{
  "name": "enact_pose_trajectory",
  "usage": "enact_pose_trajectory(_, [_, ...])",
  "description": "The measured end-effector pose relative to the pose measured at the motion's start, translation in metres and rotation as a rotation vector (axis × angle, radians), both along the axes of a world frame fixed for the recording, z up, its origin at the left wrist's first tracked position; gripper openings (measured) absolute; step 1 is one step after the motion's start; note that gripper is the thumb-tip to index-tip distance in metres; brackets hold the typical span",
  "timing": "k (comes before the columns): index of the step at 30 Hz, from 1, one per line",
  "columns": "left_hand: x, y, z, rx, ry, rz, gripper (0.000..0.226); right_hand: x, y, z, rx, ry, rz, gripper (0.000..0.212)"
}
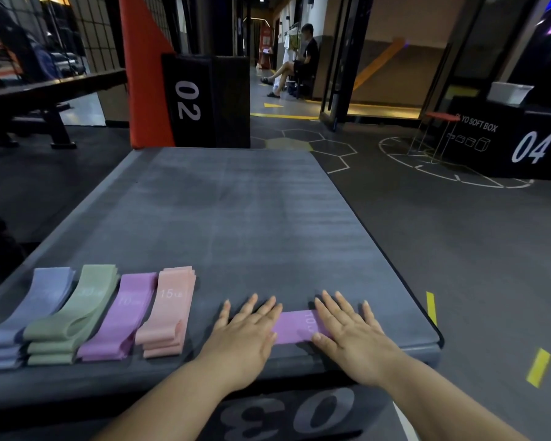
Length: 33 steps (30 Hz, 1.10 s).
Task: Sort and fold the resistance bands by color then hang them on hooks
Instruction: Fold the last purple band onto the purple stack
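Pressing down with both palms, you have a loose purple band [295,327] pinned flat on the grey box top [236,202], close to its front edge. Your left hand [245,332] covers the band's left end and your right hand [347,329] its right end. The fingers of both are straight and spread, curled round nothing. Off to your left, four folded piles sit side by side, one colour each: a blue-grey pile [29,313], a green pile [74,313], a purple pile [121,316] and a pink pile [169,310] nearest your left hand. By that showing, the sorting looks nearly finished, and this band seems to be the last one out. It lies stretched at full length, so it likely needs folding before it joins the purple pile. Hanging has not begun as far as you can see here: every band is on the box, and no hooks are in view.
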State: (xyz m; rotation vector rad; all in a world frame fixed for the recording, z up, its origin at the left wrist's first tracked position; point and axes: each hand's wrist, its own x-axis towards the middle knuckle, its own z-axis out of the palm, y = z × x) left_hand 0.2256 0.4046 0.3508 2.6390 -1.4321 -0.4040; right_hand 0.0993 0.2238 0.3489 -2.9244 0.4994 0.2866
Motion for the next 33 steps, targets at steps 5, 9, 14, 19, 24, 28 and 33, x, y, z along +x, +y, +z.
enact_pose_trajectory(5, [0.000, -0.001, 0.001, 0.021, 0.010, 0.005, 0.052, 0.000, -0.001, 0.002, 0.046, -0.001, -0.018, 0.113])
enact_pose_trajectory(9, [0.000, -0.001, 0.001, 0.025, 0.007, 0.015, 0.052, 0.001, -0.001, 0.005, 0.092, 0.007, -0.035, 0.117])
enact_pose_trajectory(14, [0.001, -0.003, 0.001, 0.007, 0.021, 0.047, 0.052, 0.000, 0.002, 0.010, 0.176, -0.071, -0.127, 0.057])
enact_pose_trajectory(19, [0.004, -0.006, 0.008, -0.101, 0.063, 0.155, 0.048, 0.004, -0.003, 0.010, 0.227, -0.218, -0.239, 0.055])
enact_pose_trajectory(24, [0.007, -0.006, 0.014, -0.242, -0.029, 0.268, 0.031, 0.003, -0.013, 0.020, 0.180, -0.351, -0.472, 0.052])
enact_pose_trajectory(28, [0.010, -0.004, 0.013, -0.201, -0.011, 0.284, 0.033, 0.004, -0.008, 0.030, 0.185, -0.177, -0.507, 0.037])
enact_pose_trajectory(33, [0.010, -0.004, 0.012, -0.198, -0.005, 0.286, 0.035, 0.008, -0.005, 0.029, 0.236, -0.158, -0.526, 0.023])
